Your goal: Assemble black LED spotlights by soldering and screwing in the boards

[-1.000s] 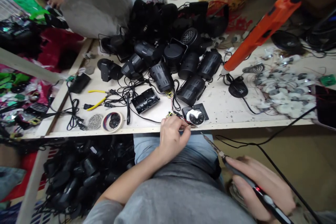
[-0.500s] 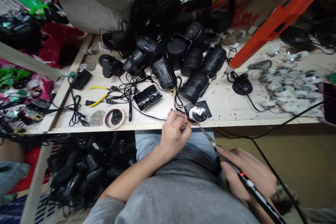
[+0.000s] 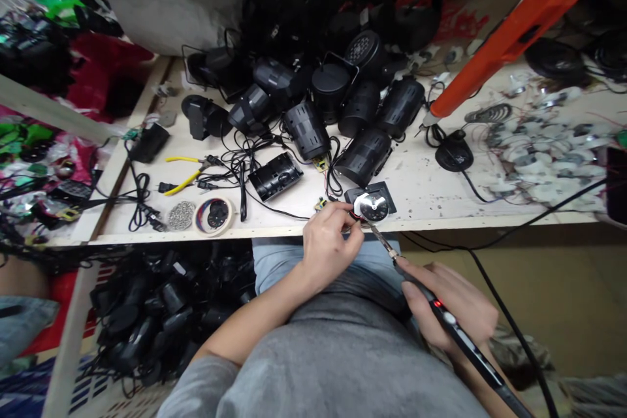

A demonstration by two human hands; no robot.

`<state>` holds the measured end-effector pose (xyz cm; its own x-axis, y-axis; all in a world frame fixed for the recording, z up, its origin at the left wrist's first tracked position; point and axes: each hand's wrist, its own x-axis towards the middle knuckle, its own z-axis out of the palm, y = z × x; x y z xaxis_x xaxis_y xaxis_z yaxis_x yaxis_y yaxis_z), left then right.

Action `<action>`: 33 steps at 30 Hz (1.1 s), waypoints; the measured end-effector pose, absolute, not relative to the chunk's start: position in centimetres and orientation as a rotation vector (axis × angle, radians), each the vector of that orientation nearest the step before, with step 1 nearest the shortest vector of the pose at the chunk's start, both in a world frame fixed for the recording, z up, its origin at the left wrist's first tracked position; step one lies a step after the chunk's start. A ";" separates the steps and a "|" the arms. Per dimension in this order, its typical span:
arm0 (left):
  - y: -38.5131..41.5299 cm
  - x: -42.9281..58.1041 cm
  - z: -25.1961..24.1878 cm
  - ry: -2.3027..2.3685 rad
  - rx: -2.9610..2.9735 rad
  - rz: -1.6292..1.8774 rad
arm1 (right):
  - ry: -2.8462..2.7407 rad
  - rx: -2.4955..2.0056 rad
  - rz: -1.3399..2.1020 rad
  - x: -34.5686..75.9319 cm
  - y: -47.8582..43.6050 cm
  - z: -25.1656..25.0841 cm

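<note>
My right hand [image 3: 453,305] grips a soldering iron [image 3: 448,320] with a red light on its handle. The iron's tip reaches the table edge, close to the fingertips of my left hand [image 3: 333,238]. Those left fingers are pinched together on thin wires, whose ends are partly hidden. Just beyond lies a round silver motor disc [image 3: 375,207] on a flat black square part [image 3: 388,194]. A small circuit board [image 3: 321,204] sits by my left knuckles, and black cylindrical housings [image 3: 362,155] lie behind it.
Yellow-handled pliers [image 3: 183,179], a tape roll [image 3: 214,217] and an open half housing [image 3: 275,176] lie to the left. An orange tool [image 3: 490,59] slants over the right side, near white motors [image 3: 543,144]. Below the table stands a crate [image 3: 81,366] of black parts.
The soldering iron has moved up and left, bringing its tip to the left fingertips. My left hand has shifted slightly right, and the small circuit board beside it shows more.
</note>
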<state>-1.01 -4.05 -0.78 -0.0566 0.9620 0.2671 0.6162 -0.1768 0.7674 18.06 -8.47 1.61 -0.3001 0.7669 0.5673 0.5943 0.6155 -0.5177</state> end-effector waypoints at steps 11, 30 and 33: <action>-3.9 -0.9 -1.1 1.646 1.843 1.188 | -1.993 -1.056 0.302 18.2 -8.3 1.0; -3.8 -1.0 -1.4 1.632 1.922 1.217 | -1.994 -1.089 0.244 17.8 -8.2 0.8; -3.8 -1.0 -1.4 1.630 1.920 1.210 | -2.000 -1.094 0.234 17.8 -8.2 0.8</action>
<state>-1.01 -3.81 -1.41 -0.0241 0.9251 0.3789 0.6301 -0.2802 0.7242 17.77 -8.18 0.82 -0.2814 0.7682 0.5751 0.6147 0.6045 -0.5067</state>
